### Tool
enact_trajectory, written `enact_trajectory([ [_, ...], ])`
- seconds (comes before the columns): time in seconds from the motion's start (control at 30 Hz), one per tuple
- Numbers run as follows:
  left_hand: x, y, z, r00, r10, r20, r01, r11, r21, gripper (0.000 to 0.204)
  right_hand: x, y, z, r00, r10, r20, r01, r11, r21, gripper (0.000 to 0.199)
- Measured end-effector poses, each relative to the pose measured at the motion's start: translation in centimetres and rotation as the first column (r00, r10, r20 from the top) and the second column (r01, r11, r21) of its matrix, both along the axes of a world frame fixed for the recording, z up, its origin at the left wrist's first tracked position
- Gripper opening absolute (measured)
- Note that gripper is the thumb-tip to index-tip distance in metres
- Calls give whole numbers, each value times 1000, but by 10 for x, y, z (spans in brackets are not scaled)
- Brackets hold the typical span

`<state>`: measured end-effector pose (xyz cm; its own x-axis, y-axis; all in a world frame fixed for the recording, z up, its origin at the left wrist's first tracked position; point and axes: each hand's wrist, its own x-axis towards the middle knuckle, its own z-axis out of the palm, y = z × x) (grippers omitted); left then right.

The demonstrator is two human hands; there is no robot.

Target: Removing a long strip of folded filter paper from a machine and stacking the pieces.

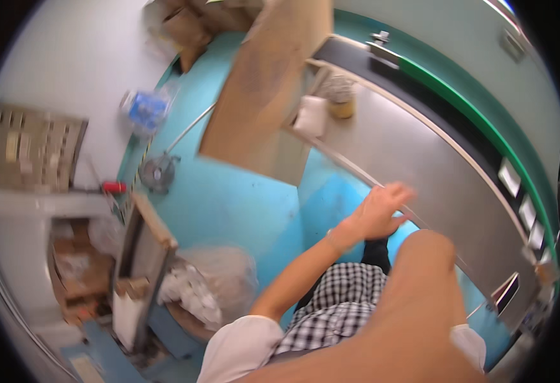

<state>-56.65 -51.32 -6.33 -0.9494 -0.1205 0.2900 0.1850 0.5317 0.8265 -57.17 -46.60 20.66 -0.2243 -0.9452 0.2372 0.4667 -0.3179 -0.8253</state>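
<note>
My left hand (380,207) hovers at the near edge of a metal-topped table (414,147). Its fingers are stretched out with the thumb apart, slightly smeared by motion, and nothing shows in them. A thin band circles the left wrist. My right arm (420,306) is bent sharply, its elbow near the table edge and the forearm folded back toward the lower edge. The right hand lies outside the picture. At the table's far left end stand a white block-shaped thing (310,117) and a yellowish container (341,105) with a grey upper part.
A tall brown board (261,96) rises left of the table. Beyond it are a round grey-based stand (158,172) and a blue package (147,112). A clear plastic bag (229,277) sits at lower left. A phone-like device (507,292) is at the table's right end.
</note>
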Motion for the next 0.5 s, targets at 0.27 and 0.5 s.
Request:
enact_trajectory([
  [0.27,233,-64,86,723,690,-38,-671,688,-276,29,107,-6,42,518,623,586,-823,549,144,38],
  [0.5,355,14,225,140,816,-561,-987,163,-8,35,215,-29,-61,-182,971,157,-969,-149,-199,23],
])
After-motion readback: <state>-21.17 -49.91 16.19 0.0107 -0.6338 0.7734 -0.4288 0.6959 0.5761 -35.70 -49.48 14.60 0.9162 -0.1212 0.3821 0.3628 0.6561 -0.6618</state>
